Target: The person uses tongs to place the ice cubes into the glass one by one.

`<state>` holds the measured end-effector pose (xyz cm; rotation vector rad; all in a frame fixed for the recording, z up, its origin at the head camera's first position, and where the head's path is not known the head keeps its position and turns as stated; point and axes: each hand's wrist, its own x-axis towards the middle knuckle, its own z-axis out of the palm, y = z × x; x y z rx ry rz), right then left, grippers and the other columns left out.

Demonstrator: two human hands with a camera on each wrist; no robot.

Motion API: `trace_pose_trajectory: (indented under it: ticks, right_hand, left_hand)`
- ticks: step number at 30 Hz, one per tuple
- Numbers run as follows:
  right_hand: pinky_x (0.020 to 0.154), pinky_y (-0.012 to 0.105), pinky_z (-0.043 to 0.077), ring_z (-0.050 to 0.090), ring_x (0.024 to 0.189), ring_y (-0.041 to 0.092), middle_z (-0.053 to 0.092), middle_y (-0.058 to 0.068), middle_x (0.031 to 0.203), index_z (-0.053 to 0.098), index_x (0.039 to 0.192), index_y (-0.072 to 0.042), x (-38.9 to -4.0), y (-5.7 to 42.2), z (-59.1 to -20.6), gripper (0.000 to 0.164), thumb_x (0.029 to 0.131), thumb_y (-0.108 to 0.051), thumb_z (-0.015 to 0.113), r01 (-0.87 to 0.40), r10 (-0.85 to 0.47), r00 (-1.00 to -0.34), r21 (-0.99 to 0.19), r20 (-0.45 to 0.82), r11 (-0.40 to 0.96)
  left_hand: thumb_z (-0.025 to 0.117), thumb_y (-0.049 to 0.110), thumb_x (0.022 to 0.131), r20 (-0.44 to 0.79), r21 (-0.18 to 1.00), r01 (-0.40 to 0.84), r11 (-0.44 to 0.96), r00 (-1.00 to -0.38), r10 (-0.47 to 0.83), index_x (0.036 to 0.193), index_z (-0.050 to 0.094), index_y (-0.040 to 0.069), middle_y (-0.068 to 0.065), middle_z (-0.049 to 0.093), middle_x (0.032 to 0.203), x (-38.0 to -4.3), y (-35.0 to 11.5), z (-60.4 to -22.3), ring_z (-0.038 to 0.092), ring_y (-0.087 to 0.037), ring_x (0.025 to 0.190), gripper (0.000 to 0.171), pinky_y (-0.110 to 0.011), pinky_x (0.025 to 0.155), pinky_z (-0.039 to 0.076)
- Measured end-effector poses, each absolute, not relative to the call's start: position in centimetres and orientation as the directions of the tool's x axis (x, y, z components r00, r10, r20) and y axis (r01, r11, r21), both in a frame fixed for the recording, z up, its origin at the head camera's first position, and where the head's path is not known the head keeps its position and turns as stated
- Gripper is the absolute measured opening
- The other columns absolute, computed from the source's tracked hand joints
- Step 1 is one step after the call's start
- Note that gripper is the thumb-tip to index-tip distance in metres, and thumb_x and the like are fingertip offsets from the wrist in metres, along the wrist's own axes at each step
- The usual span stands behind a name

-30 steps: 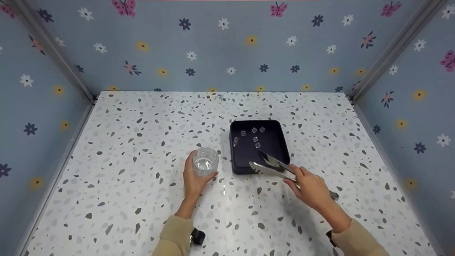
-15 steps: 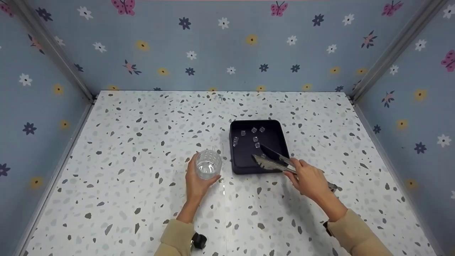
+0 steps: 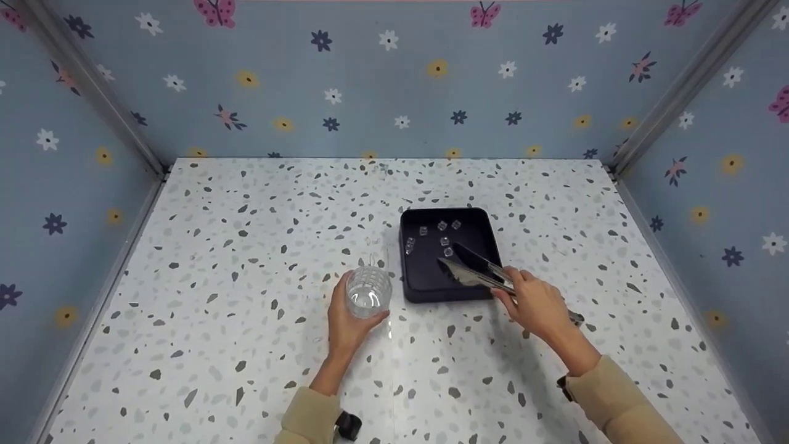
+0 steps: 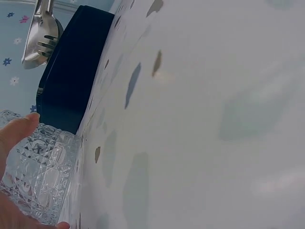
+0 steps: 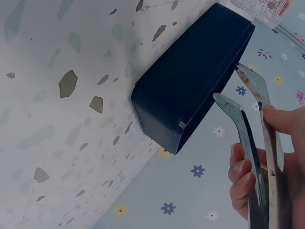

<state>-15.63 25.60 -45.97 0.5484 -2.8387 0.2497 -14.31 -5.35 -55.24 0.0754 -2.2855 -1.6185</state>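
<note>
Tongs (image 3: 461,272), metal, gripped in the right hand (image 3: 543,309): fingers and thumb curled round the arms, tips parted over the dark square tray (image 3: 431,296). Several small clear cubes (image 3: 442,226) lie inside the tray, mostly toward its far and left sides; one near the tong tips, contact not discernible. Left hand (image 3: 349,324) curved round a clear textured glass (image 3: 368,293), just left of the tray. Tray rests on a white speckled counter (image 3: 234,296).
</note>
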Motion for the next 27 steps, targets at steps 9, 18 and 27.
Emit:
trace_pose_trajectory:
  ticks: [9,18,27]
  right_hand:
    - [0.043,0.042,0.047,0.054,0.053,0.032,0.059,0.019,0.085,0.054,0.109,0.002,-16.6,25.3,-46.7,0.043,0.083,-0.031,0.060,-0.373,-0.348,-0.906,-0.070,0.241,0.925]
    - [0.042,0.043,0.046,0.054,0.052,0.032,0.058,0.017,0.077,0.057,0.103,0.002,-17.5,24.8,-47.1,0.039,0.082,-0.030,0.061,-0.350,-0.328,-0.913,-0.053,0.245,0.935]
    - [0.046,0.046,0.047,0.057,0.058,0.033,0.062,0.016,0.080,0.061,0.099,-0.001,-18.0,24.6,-47.2,0.031,0.080,-0.025,0.065,-0.338,-0.314,-0.923,-0.076,0.222,0.938]
  left_hand:
    - [0.086,0.014,0.048,0.265,0.916,0.175,0.361,-0.940,-0.217,0.132,0.035,0.002,-0.013,0.043,0.129,-13.9,-5.1,-55.3,0.038,-0.026,0.120,0.099,-0.035,0.103,0.027]
    - [0.086,0.015,0.048,0.261,0.909,0.171,0.380,-0.945,-0.199,0.131,0.036,0.002,-0.015,0.044,0.128,-13.4,-4.7,-55.4,0.039,-0.029,0.118,0.099,-0.042,0.103,0.026]
    - [0.087,0.017,0.047,0.260,0.912,0.173,0.372,-0.945,-0.198,0.131,0.036,0.002,-0.013,0.044,0.129,-13.1,-4.5,-55.2,0.039,-0.028,0.119,0.100,-0.041,0.104,0.025]
